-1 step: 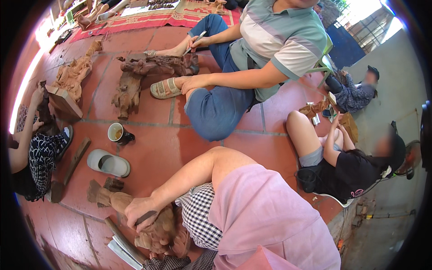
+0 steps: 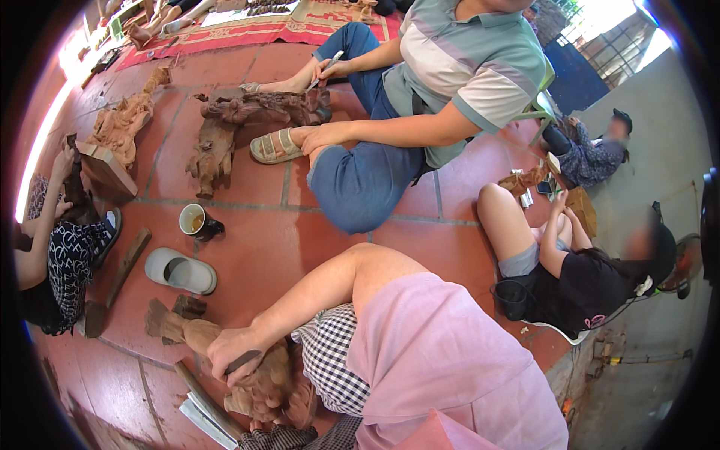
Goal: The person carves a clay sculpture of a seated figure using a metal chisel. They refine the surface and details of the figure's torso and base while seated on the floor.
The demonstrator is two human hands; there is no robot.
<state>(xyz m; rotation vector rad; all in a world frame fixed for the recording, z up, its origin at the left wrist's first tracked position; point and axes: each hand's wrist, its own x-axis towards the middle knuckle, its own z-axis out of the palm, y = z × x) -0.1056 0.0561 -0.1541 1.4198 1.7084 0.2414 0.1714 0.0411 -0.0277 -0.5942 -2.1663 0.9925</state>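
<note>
My right hand [image 2: 238, 352] reaches in from the lower right, its elbow bent, and rests on a carved wooden figure [image 2: 264, 384]. The fingers are closed round a small dark flat piece [image 2: 242, 362], pressed against the figure; its exact kind is hard to make out. The brown figure lies on its side on the tiles, its narrower base end toward the left. Black-and-white checked cloth [image 2: 334, 360] lies beside it, under my pink sleeve [image 2: 450, 345]. My left hand does not show.
Left of the figure are a grey clog [image 2: 180, 271], a cup [image 2: 199, 223] and a wooden bar [image 2: 129, 267]. A seated co-worker [image 2: 472, 82] holds a pen-like tool near dark carvings [image 2: 262, 111]. Other people sit at left and right. Papers [image 2: 210, 420] lie near the figure.
</note>
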